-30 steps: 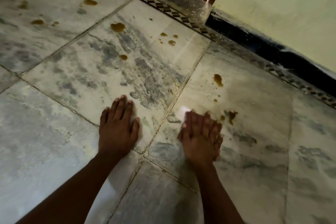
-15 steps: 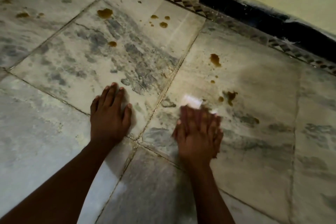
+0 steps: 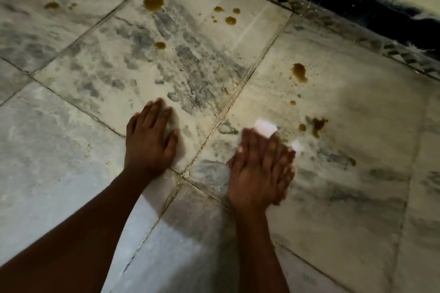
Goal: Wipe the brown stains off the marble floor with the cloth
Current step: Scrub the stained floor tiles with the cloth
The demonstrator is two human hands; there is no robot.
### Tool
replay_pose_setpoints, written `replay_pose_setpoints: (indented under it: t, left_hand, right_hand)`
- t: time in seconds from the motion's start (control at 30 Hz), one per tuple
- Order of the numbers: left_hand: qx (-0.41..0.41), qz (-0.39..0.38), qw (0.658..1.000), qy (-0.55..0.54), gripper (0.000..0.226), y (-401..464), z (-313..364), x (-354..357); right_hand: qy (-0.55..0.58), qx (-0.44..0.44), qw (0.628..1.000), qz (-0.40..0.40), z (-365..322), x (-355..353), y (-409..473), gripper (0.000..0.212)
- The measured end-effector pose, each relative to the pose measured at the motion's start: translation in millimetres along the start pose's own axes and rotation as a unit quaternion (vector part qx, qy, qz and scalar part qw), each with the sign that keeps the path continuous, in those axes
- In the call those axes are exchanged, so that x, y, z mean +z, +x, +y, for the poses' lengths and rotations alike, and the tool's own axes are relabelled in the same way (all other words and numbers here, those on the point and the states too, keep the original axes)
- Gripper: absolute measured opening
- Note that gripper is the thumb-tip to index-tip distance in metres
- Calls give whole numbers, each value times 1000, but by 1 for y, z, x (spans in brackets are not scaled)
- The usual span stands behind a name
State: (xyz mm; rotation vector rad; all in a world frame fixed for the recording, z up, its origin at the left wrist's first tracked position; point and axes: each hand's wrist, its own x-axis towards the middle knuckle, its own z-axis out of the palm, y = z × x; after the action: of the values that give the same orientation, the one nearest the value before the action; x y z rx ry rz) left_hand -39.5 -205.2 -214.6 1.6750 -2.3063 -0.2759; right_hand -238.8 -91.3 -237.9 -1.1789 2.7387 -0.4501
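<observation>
Right hand (image 3: 259, 169), fingers flat on seemingly white cloth (image 3: 265, 127), nearer stain (image 3: 317, 125) than before.

right hand (image 3: 260, 169): motion-blurred | cloth (image 3: 265, 127): mostly hidden beneath it | forearms: cut by bottom edge

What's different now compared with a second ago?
Little has changed. The right hand keeps rubbing the white cloth on the same tile, just short of the nearest brown stain. The left hand stays flat on the floor. No stain has gone; mainly the camera shifted.
</observation>
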Motion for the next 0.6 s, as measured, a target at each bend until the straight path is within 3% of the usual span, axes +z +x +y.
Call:
replay_pose_setpoints:
  t: [0.07,0.1,0.17,0.27,0.33,0.4,0.5,0.57,0.6]
  left_hand:
    - [57,-16,998,-18,66,-6,1,-2]
    - [87,-22,996,-24,65,-10,4,-1]
    - [95,-45,994,-27,66,-17,20,0]
    - [17,-49,998,-45,70,-27,46,3]
    - [-23,-48,997,-48,73,-31,57,6]
    - [-38,-43,998,-30,72,-34,61,11]
    - [-37,-27,999,-12,71,-37,63,18]
    - [-37,-26,999,-7,71,-35,62,20]
    - [-36,-30,999,-7,71,-35,61,20]
  right_hand:
    - [24,61,997,-31,-33,7,34,60]
    - [27,42,997,-55,-50,11,48,61]
    - [8,-70,993,-94,-69,14,56,61]
    - [-11,-269,962,-54,-44,1,37,55]
    - [-21,-315,948,-42,-3,-7,25,55]
    - [-25,-258,965,-36,30,-13,31,58]
    - [-31,-86,995,-25,30,-12,64,60]
    - [-13,-27,997,-77,-2,-7,92,63]
    - [-10,-38,993,-107,-18,-8,103,64]
